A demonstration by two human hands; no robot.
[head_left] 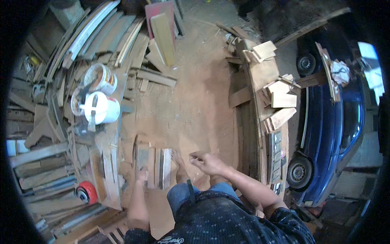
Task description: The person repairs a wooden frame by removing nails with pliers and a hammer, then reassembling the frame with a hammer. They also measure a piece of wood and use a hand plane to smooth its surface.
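Observation:
My left hand [141, 174] is at the near end of short boards [152, 162] lying side by side at the lower left, against a greyish one; its fingers are too indistinct to tell their grip. My right hand [202, 161] is raised in front of my body, right of those boards, with its fingers curled closed; whatever is in them, if anything, is too small to make out. My bare feet and legs show below, partly behind that hand.
White buckets [106, 110] with a scraper stand among stacked planks [97, 36] on the left, above a red wheel [90, 191]. A bench [268, 71] with wood offcuts [283, 100] runs along the right, beside a blue car [325, 134]. Dusty floor [187, 101] stretches between them.

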